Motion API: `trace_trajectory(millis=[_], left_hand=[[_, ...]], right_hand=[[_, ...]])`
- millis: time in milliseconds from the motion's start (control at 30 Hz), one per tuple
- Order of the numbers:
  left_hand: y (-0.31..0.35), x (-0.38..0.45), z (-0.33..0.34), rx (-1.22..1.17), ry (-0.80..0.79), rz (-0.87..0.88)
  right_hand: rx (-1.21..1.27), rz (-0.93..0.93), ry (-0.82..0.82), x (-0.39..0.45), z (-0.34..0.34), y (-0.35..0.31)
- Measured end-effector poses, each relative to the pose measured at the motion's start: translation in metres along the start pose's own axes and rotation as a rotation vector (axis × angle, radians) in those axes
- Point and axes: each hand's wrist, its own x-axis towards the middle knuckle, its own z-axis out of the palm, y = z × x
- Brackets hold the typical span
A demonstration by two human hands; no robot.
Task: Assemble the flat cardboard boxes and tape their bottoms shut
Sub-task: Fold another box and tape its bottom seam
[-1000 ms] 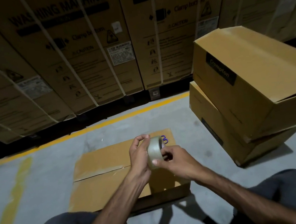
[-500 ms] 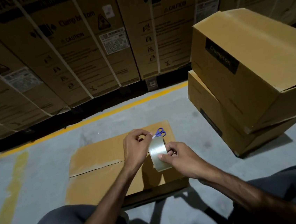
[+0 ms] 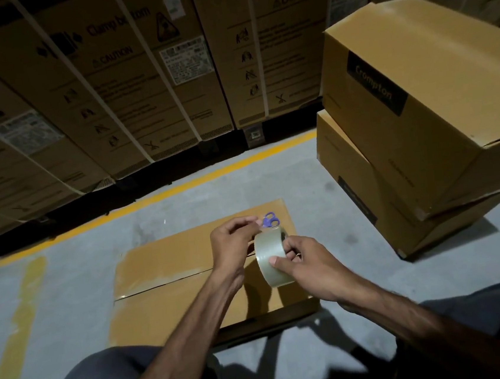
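The low brown cardboard box [image 3: 173, 293] lies on the grey floor [image 3: 63, 301], seam up; it looks light, stiff, best steadied at its edges. Above it, the slick clear tape roll [image 3: 272, 258] is gripped by the right hand [image 3: 309, 268] while the left hand [image 3: 233, 243] pinches near its rim, probably the loose end.

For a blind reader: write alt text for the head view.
Both hands hold a clear tape roll above a cardboard box on the floor: right hand grips it, left hand picks at its top. Purple scissors lie on the box.
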Motion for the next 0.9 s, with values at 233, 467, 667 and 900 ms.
trace_trajectory(millis=[233,467,667,900], left_hand=[[0.003,0.009,-0.001,-0.188,-0.028,-0.146],[0.0,0.019,0.002,-0.259,-0.033,-0.11],[-0.004,0.035,0.02,-0.238,-0.007,-0.099],[-0.001,0.054,0.041,-0.292,-0.022,-0.182]], right_hand=[[-0.031,-0.019,-0.013,-0.005,0.005,0.001],[0.008,-0.018,-0.002,0.0,0.01,0.004],[0.07,0.009,0.072,0.01,0.013,0.012],[0.064,0.022,0.134,0.032,0.002,0.02]])
